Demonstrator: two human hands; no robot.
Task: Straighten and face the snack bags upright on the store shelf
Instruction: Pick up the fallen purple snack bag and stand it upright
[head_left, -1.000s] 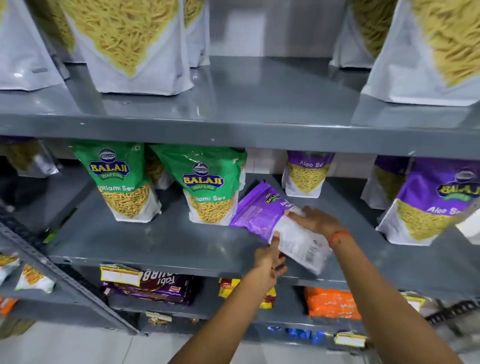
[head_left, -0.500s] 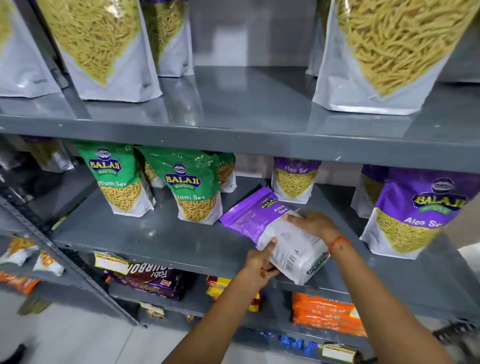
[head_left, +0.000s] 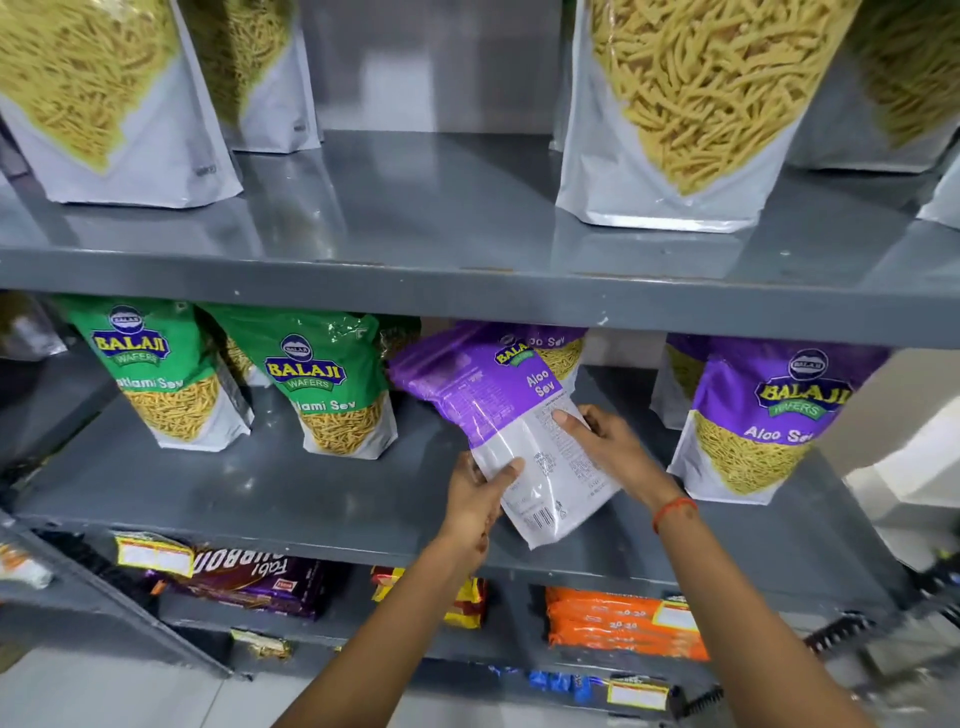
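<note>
On the middle shelf (head_left: 260, 499), two green Balaji bags (head_left: 332, 384) stood upright at the left, labels facing out. Right of them, the purple Aloo Sev bag (head_left: 498, 415) was tilted, its top leaning back and left, its printed back panel facing the camera and its white bottom end reaching the shelf's front edge. The left hand (head_left: 475, 499) gripped the bag's lower left side, thumb pressed on the panel. The right hand (head_left: 608, 441) clasped its right side, fingers curled behind. Bare shelf lay open in front of the green bags. Further right, another purple bag (head_left: 769, 421) stood upright, near the right hand.
</note>
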